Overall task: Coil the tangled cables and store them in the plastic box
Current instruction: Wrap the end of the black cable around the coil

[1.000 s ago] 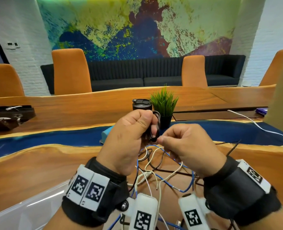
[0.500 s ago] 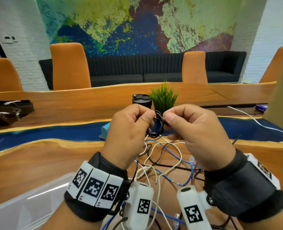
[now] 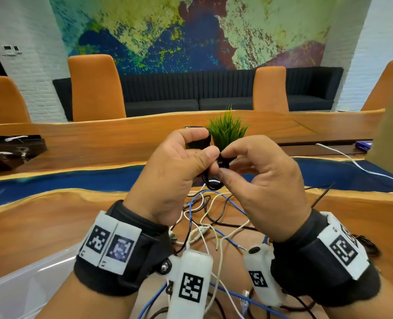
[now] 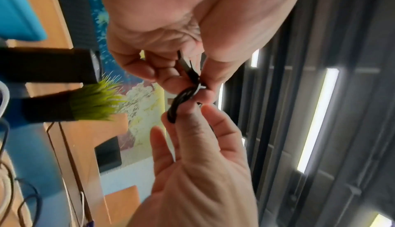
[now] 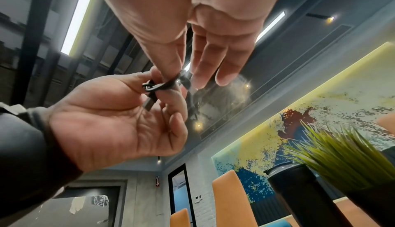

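Observation:
A small black cable coil (image 3: 214, 184) is held up above the wooden table (image 3: 41, 222) between both hands. My left hand (image 3: 210, 162) pinches it with thumb and curled fingers; the left wrist view shows this grip (image 4: 198, 81) on the coil (image 4: 181, 102). My right hand (image 3: 223, 163) pinches the coil's top between index finger and thumb, its other fingers loosely spread (image 5: 179, 76). A plug end sticks out of the coil (image 5: 158, 86) inside my left palm. Tangled blue, white and black cables (image 3: 214, 215) lie under the hands. The clear plastic box (image 3: 18, 284) stands at the lower left.
A potted grass plant (image 3: 227, 130) and a black tumbler (image 3: 197, 140) stand just behind the hands. A white cable (image 3: 352, 162) runs across the blue table strip at right. A dark tray (image 3: 11, 148) sits at far left. Orange chairs line the far side.
My right hand came up from the loose cable to the coil and now pinches its top. My left hand has turned, thumb toward the right hand, still holding the coil.

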A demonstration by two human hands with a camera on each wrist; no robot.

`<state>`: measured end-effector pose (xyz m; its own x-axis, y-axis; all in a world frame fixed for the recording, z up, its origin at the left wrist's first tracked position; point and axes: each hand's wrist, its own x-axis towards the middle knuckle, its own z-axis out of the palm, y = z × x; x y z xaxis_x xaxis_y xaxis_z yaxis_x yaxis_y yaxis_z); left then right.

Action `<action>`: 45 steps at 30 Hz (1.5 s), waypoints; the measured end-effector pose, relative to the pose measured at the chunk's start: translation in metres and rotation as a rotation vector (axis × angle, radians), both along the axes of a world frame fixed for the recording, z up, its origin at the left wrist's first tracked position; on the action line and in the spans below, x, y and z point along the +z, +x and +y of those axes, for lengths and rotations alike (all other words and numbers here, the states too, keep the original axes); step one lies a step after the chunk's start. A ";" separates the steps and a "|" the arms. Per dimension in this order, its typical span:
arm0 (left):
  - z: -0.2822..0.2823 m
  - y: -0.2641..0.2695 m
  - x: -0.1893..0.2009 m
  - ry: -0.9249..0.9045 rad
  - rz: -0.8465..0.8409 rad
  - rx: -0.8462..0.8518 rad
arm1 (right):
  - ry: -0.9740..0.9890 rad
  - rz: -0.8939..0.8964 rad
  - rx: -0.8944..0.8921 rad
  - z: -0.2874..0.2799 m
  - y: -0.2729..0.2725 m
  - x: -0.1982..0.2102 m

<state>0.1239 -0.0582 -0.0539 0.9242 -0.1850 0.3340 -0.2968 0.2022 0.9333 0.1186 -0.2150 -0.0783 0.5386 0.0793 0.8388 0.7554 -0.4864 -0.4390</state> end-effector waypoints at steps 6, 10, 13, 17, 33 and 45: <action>0.000 0.001 0.002 -0.084 0.140 -0.023 | 0.002 -0.052 -0.009 0.003 0.000 -0.005; 0.003 0.001 0.001 -0.030 0.103 0.001 | 0.025 -0.026 -0.005 0.004 0.000 -0.006; 0.003 0.001 0.000 0.004 0.057 0.004 | 0.016 0.016 0.046 0.003 0.002 -0.006; 0.000 0.001 -0.004 0.128 -0.159 0.080 | 0.000 0.351 0.169 -0.006 0.005 0.001; 0.007 0.004 -0.008 0.537 -0.385 0.065 | 0.416 0.755 0.354 -0.007 0.001 0.012; 0.014 0.005 -0.007 0.280 -0.278 -0.199 | 0.268 0.587 0.322 -0.013 -0.004 0.019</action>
